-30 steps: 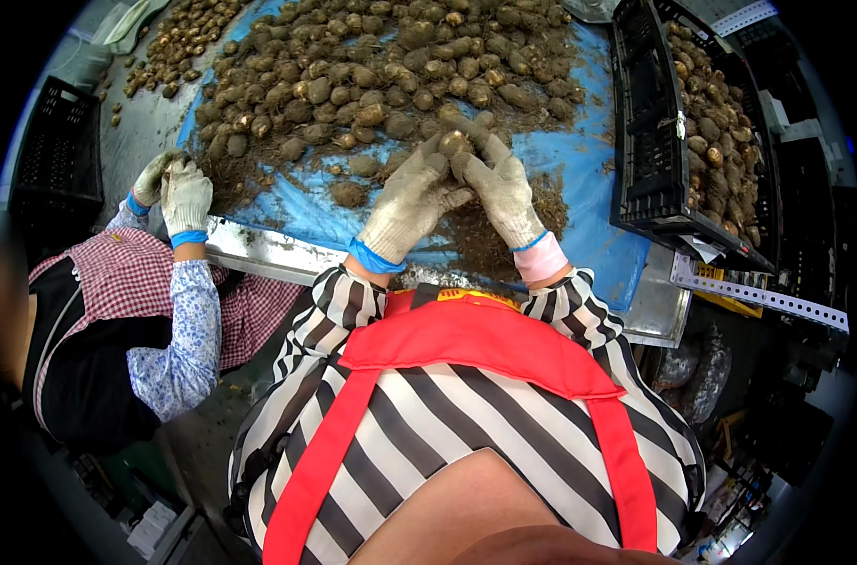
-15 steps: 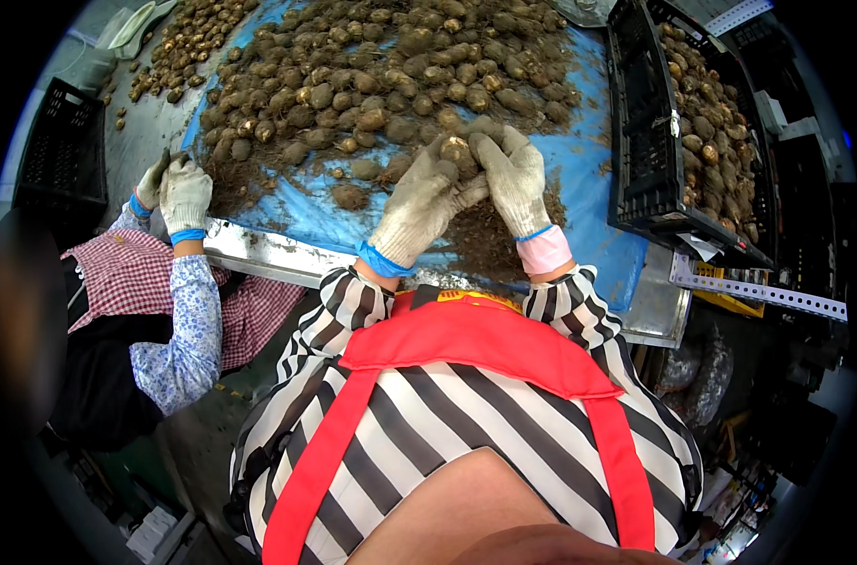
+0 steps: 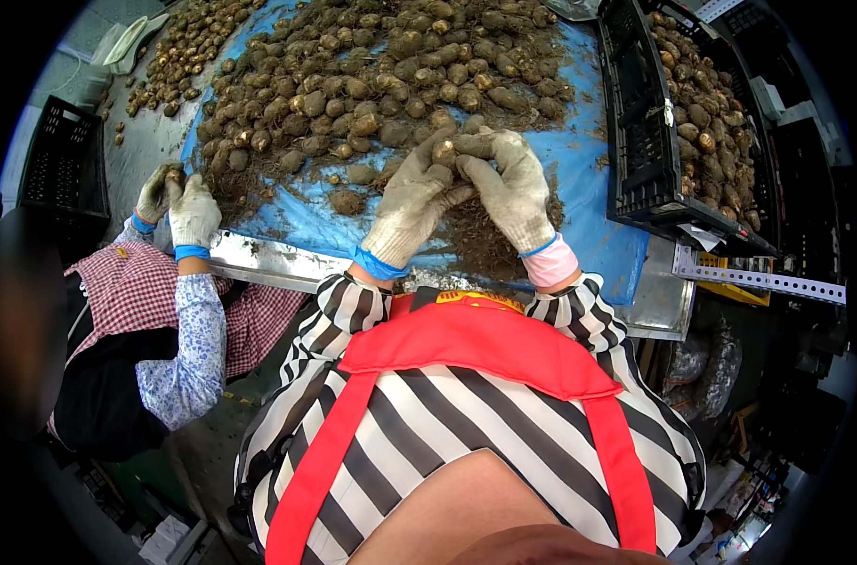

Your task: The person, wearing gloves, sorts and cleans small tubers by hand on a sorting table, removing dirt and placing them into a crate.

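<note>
Red apron (image 3: pixel 476 344) nearest, striped sleeves (image 3: pixel 593 303) either side. Left hand (image 3: pixel 405 209), grubby white knit glove, pinches 1 small brown tuber (image 3: pixel 444 153) near the fingertips. Right hand (image 3: pixel 515 193) meets it from the other side, fingers bent and bunched together, thumb pointing inward; cannot tell if its tips press the tuber or just sit beside it.

Tuber is up off the blue sheet (image 3: pixel 584 174), at the near edge of the pile (image 3: pixel 381 80). Looks light, stiff, hard to crush; rough, hairy skin should grip well, though loose soil may make it slip a bit. Best hold: thumb and fingertips around its middle, ends free.

Hidden: tuber's underside and most of its sides, behind gloves. Dark root debris (image 3: pixel 490 240) under the wrists partly covered, pieces too matted to separate. Co-worker's 2 gloved hands (image 3: pixel 185 209) at left close together; what they hold is too small to make out. Black crate (image 3: pixel 640 113) at right: near wall blocks some tubers inside. Pile is cut off by top edge, count impossible.
</note>
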The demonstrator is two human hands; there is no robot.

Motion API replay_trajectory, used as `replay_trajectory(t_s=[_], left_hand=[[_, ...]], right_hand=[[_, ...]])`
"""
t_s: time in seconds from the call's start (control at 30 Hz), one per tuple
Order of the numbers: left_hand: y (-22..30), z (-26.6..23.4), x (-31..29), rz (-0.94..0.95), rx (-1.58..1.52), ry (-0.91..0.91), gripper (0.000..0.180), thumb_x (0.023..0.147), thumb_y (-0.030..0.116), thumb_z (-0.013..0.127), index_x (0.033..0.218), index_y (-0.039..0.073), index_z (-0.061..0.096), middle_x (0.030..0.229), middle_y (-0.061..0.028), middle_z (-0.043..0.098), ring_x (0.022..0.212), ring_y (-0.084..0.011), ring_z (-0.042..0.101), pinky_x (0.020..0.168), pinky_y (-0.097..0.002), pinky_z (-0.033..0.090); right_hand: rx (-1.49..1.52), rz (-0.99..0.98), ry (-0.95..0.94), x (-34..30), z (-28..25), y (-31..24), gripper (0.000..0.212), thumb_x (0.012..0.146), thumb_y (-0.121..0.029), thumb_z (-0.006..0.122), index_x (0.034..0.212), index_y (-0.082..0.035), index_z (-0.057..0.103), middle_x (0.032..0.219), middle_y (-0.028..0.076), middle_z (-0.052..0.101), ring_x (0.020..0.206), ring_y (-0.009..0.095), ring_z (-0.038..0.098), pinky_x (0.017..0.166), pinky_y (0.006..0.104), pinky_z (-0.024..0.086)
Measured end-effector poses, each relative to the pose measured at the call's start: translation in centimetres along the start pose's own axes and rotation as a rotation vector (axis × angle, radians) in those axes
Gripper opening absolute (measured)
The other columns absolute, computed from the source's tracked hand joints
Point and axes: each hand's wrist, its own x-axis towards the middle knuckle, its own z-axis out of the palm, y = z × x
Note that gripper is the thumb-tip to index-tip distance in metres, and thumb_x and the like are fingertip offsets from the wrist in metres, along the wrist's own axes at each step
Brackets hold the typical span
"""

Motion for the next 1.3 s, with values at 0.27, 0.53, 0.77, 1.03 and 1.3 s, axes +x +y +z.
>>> replay_trajectory(t_s=[0.27,0.53,0.77,1.03,1.3], left_hand=[[0.5,-2.0,0.2,0.036,0.109,0.013,0.071,0.094,0.018,0.069,0.153,0.001,0.034,0.141,-0.0153,0.052,0.118,-0.0258,0.062,0.093,-0.0386,0.059],[0.6,-0.6,0.2,-0.007,0.13,0.04,0.067,0.095,0.013,0.063,0.154,-0.001,0.033,0.135,-0.0142,0.057,0.114,-0.0254,0.064,0.091,-0.0392,0.059],[0.9,0.0,0.0,0.032,0.313,0.099,0.067,0.095,0.013,0.061,0.153,-0.003,0.032,0.136,-0.0166,0.056,0.117,-0.0272,0.063,0.097,-0.0427,0.057],[1.1,-0.9,0.6,0.031,0.107,-0.1,0.073,0.094,0.021,0.066,0.153,-0.003,0.03,0.139,-0.0185,0.053,0.121,-0.0292,0.061,0.096,-0.0434,0.058],[0.5,0.1,0.1,0.016,0.137,0.066,0.075,0.091,0.021,0.07,0.153,-0.001,0.034,0.14,-0.0161,0.052,0.123,-0.0263,0.059,0.099,-0.0399,0.057]], right_hand=[[0.186,0.397,-0.341,-0.1,-2.8,-0.2,0.016,0.089,-0.006,0.069,0.103,-0.001,0.074,0.094,0.009,0.074,0.088,0.019,0.069,0.081,0.0325,0.054],[0.029,0.122,-0.138,0.8,-1.5,-0.5,0.036,0.085,-0.014,0.075,0.12,-0.006,0.072,0.102,0.012,0.071,0.088,0.018,0.068,0.078,0.0318,0.054],[0.1,0.223,-0.131,-0.7,-0.5,0.9,0.018,0.087,-0.008,0.071,0.104,-0.003,0.072,0.099,0.014,0.072,0.092,0.024,0.07,0.08,0.0358,0.055],[0.393,0.348,-0.077,0.5,-3.2,-0.2,0.033,0.086,-0.006,0.073,0.119,-0.005,0.069,0.113,0.009,0.07,0.105,0.016,0.065,0.088,0.03,0.054],[0.002,-0.012,-0.018,-0.1,-0.1,0.0,0.018,0.084,-0.003,0.071,0.102,-0.004,0.072,0.093,0.014,0.071,0.093,0.033,0.067,0.083,0.0406,0.054]])
